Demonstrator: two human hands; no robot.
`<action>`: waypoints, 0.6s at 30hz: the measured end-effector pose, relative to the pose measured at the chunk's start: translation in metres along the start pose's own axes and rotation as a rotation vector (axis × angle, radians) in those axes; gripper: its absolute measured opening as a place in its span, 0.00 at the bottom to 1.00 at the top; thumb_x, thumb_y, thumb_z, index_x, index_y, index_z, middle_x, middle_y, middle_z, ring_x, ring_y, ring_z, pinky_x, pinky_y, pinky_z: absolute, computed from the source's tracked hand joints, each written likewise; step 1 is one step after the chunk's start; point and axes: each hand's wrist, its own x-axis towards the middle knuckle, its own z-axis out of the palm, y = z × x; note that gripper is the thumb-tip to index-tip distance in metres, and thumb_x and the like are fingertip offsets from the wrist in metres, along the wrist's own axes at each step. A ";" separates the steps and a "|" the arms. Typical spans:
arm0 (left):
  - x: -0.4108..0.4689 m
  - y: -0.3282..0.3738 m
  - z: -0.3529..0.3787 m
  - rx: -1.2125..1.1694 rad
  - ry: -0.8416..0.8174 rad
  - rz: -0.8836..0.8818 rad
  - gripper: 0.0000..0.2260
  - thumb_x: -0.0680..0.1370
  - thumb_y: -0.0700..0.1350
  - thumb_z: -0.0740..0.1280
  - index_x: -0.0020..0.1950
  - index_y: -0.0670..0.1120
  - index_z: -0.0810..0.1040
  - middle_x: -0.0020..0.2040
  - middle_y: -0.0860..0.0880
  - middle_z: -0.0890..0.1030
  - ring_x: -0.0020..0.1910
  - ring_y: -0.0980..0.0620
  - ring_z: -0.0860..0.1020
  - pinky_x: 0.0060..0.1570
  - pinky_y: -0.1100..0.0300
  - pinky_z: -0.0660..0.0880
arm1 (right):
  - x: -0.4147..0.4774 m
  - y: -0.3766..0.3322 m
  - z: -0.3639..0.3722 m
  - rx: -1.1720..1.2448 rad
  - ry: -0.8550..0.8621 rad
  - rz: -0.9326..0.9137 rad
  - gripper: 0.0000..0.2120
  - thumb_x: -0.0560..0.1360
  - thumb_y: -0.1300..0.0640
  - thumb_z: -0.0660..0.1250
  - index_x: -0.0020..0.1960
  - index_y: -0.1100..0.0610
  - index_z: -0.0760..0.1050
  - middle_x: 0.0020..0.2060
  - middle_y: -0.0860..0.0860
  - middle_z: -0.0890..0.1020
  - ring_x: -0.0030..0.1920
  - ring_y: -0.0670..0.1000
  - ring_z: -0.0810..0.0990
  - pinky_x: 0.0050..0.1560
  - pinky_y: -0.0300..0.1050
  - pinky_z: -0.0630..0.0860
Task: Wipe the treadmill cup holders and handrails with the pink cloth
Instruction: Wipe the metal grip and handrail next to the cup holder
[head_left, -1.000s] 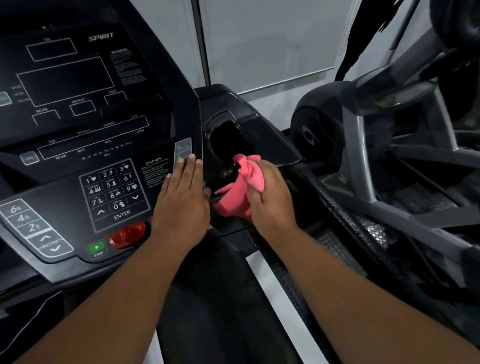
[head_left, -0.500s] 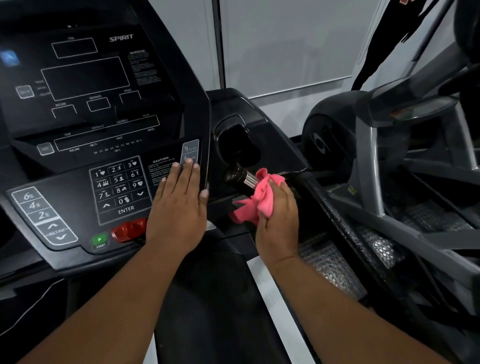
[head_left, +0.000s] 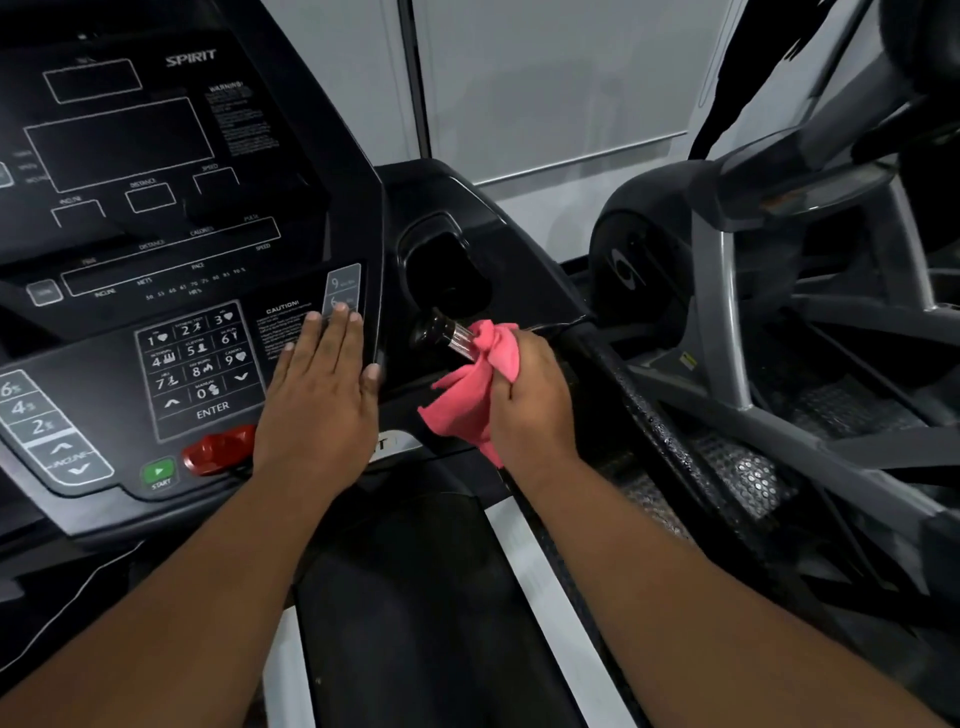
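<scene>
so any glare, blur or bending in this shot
Head view: wide-angle bends the console edge and the window frame at the margins; small glints on the chrome grip beside the cloth; the cup holder is deep in shadow; fine print is soft.

Pink cloth (head_left: 475, 395) bunched around short handrail (head_left: 444, 335), just below empty cup holder (head_left: 447, 270).

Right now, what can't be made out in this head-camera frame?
- Handrail grip: the part under the pink cloth and right hand is covered.
- Cup holder: its bottom is lost in shadow.
- Console: cut off by the left edge; warning text too small.
- Left hand hides some console buttons.
</scene>
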 end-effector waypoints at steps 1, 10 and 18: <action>0.000 0.000 0.000 0.004 -0.001 0.000 0.26 0.84 0.54 0.42 0.81 0.48 0.45 0.81 0.51 0.44 0.79 0.53 0.40 0.77 0.50 0.45 | -0.002 -0.003 0.002 0.000 0.001 -0.042 0.10 0.81 0.57 0.58 0.58 0.52 0.75 0.52 0.46 0.78 0.53 0.46 0.77 0.58 0.49 0.75; 0.000 0.002 0.001 0.010 0.009 0.001 0.25 0.84 0.52 0.46 0.81 0.46 0.48 0.81 0.50 0.48 0.79 0.51 0.44 0.77 0.48 0.48 | 0.011 -0.014 -0.003 0.044 -0.175 -0.145 0.12 0.81 0.55 0.60 0.63 0.50 0.73 0.57 0.47 0.76 0.57 0.44 0.76 0.60 0.45 0.75; 0.002 0.005 0.000 0.001 0.018 -0.009 0.25 0.84 0.52 0.48 0.80 0.47 0.50 0.81 0.49 0.50 0.79 0.49 0.46 0.76 0.46 0.49 | -0.008 -0.005 0.010 -0.024 0.040 -0.093 0.15 0.76 0.60 0.64 0.62 0.57 0.73 0.57 0.51 0.77 0.57 0.50 0.74 0.61 0.50 0.74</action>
